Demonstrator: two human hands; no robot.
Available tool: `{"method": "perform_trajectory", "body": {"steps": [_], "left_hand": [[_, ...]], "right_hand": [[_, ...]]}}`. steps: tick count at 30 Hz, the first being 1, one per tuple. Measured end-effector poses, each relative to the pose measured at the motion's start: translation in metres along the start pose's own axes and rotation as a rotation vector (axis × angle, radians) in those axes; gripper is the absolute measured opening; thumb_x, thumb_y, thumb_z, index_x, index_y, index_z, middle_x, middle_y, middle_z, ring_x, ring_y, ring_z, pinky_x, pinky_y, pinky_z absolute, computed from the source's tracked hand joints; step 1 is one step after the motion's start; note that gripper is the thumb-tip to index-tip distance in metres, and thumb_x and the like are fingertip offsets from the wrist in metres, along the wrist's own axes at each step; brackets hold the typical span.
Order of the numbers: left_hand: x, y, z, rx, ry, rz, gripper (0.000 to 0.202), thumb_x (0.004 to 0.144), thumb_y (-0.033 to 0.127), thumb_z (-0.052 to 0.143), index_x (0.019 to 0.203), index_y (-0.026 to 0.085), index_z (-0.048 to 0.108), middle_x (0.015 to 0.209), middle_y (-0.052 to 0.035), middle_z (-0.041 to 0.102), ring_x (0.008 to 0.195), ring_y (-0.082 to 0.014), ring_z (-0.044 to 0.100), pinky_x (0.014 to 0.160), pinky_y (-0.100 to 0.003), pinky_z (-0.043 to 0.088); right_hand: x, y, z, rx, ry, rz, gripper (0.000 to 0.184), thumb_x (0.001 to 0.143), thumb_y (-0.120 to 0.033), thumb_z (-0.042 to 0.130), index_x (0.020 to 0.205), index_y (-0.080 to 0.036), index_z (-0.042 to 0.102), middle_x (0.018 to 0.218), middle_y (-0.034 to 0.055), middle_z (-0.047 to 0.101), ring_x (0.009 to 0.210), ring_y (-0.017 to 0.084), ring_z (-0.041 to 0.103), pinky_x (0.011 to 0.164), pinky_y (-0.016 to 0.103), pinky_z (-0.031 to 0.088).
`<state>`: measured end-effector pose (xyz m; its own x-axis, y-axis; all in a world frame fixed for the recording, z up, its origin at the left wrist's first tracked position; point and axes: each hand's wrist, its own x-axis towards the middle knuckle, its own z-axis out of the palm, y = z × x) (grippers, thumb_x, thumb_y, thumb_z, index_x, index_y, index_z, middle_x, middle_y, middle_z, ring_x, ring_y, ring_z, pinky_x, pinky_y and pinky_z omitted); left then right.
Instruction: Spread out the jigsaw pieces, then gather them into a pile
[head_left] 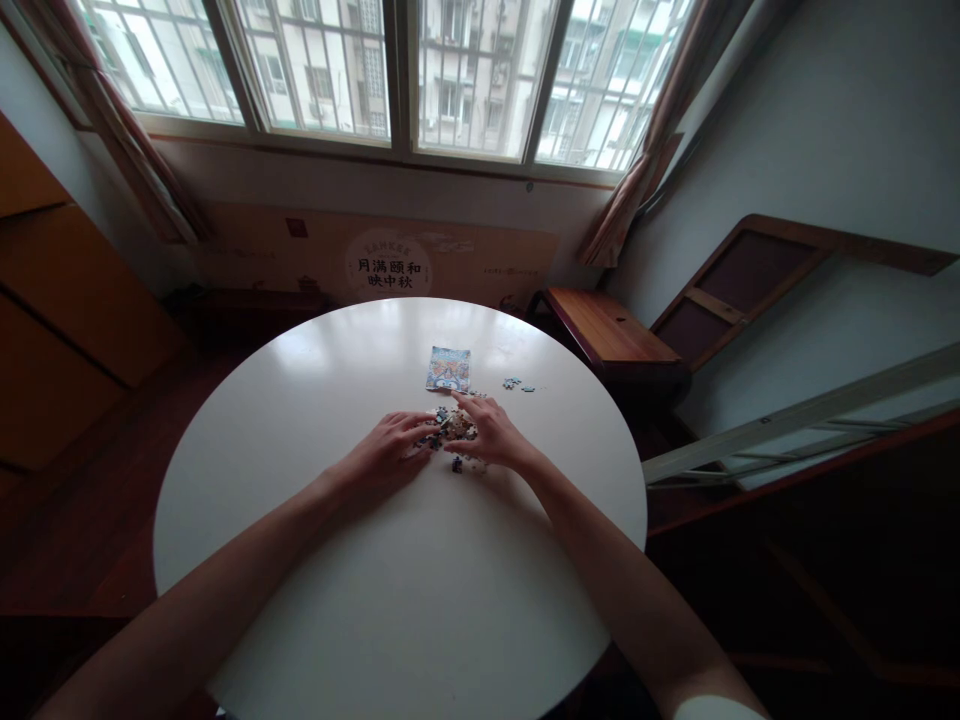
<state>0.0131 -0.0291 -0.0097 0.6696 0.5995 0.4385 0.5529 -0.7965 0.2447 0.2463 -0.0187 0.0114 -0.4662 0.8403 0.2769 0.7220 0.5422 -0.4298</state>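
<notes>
A pile of small jigsaw puzzle pieces (454, 428) lies near the middle of the round white table (420, 600). My left hand (394, 437) rests at the pile's left side, fingers stretched toward the pieces. On the right, my right hand (487, 430) curves around the pile with thumb and fingers apart. Both hands touch or nearly touch the pieces, and neither visibly grips one. Just beyond the pile lies a small colourful picture sheet (448, 368). A few loose puzzle pieces (512, 383) sit apart to its right, and a dark piece (457, 464) is at the pile's near edge.
Behind the table, a long printed cardboard panel (300, 240) stands below the barred windows (480, 80). A low wooden side table (607, 325) is at the back right. A metal ladder-like frame (810, 415) slants along the right, and an orange-brown cabinet (67, 300) stands left.
</notes>
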Motion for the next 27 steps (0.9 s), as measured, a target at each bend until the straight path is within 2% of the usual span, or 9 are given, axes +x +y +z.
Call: {"method": "perform_trajectory", "body": {"steps": [2,4,7,10,16,21,24,27], "left_hand": [[0.001,0.001,-0.002,-0.009,0.011,-0.003,0.035,0.088,0.027,0.055,0.123,0.026,0.056,0.13,-0.0078,0.056,0.116,-0.0238,0.054,0.097,-0.042,0.043],[0.001,0.002,-0.003,-0.022,0.024,-0.01,0.035,0.087,0.025,0.056,0.122,0.026,0.055,0.129,-0.0072,0.056,0.116,-0.0235,0.054,0.096,-0.042,0.043],[0.002,0.002,-0.004,-0.039,0.048,-0.018,0.034,0.086,0.023,0.056,0.12,0.026,0.056,0.125,-0.0066,0.058,0.113,-0.0226,0.055,0.094,-0.04,0.044],[0.002,0.0,-0.002,-0.041,0.067,-0.021,0.031,0.087,0.021,0.054,0.117,0.025,0.057,0.119,-0.0061,0.06,0.107,-0.0215,0.057,0.091,-0.039,0.045],[0.002,-0.001,-0.001,-0.053,0.069,-0.024,0.025,0.087,0.021,0.053,0.11,0.024,0.061,0.113,-0.0064,0.062,0.101,-0.0207,0.059,0.088,-0.038,0.046],[0.003,0.001,-0.004,-0.078,0.051,-0.02,0.024,0.086,0.02,0.053,0.108,0.025,0.062,0.111,-0.0064,0.062,0.1,-0.0211,0.058,0.087,-0.039,0.046],[0.003,0.001,-0.004,-0.088,0.039,-0.021,0.023,0.087,0.019,0.053,0.107,0.025,0.062,0.11,-0.0061,0.063,0.1,-0.0208,0.058,0.088,-0.038,0.045],[0.003,0.001,-0.004,-0.088,0.034,-0.024,0.02,0.088,0.021,0.053,0.106,0.024,0.062,0.11,-0.0059,0.063,0.1,-0.0203,0.057,0.088,-0.037,0.045]], "right_hand": [[-0.001,-0.001,-0.001,-0.003,-0.062,-0.017,0.087,0.066,-0.048,0.077,0.14,-0.02,0.04,0.124,0.0144,0.054,0.115,0.032,0.046,0.097,0.048,0.038],[-0.001,-0.003,0.0,0.023,-0.088,-0.032,0.076,0.068,-0.04,0.077,0.136,-0.023,0.046,0.119,0.012,0.056,0.113,0.029,0.049,0.097,0.046,0.038],[0.0,-0.006,0.0,0.112,-0.084,-0.062,0.065,0.07,-0.028,0.077,0.13,-0.025,0.052,0.114,0.0091,0.055,0.108,0.025,0.052,0.096,0.042,0.041],[-0.001,-0.007,0.0,0.192,-0.063,-0.092,0.068,0.07,-0.021,0.077,0.132,-0.026,0.05,0.115,0.0081,0.051,0.108,0.023,0.052,0.096,0.039,0.044],[-0.002,-0.008,0.001,0.236,-0.03,-0.105,0.066,0.072,-0.018,0.072,0.133,-0.029,0.048,0.118,0.0075,0.042,0.107,0.021,0.051,0.097,0.041,0.046],[0.001,-0.007,0.007,0.259,0.111,-0.111,0.058,0.08,-0.011,0.061,0.132,-0.032,0.047,0.125,0.0079,0.037,0.101,0.018,0.054,0.09,0.041,0.052],[0.003,-0.005,0.011,0.251,0.147,-0.118,0.053,0.083,-0.008,0.054,0.13,-0.032,0.05,0.126,0.0076,0.037,0.1,0.017,0.054,0.088,0.04,0.053],[0.003,-0.004,0.009,0.228,0.133,-0.133,0.05,0.083,-0.011,0.056,0.129,-0.031,0.051,0.125,0.0076,0.04,0.099,0.017,0.055,0.089,0.04,0.051]]}}
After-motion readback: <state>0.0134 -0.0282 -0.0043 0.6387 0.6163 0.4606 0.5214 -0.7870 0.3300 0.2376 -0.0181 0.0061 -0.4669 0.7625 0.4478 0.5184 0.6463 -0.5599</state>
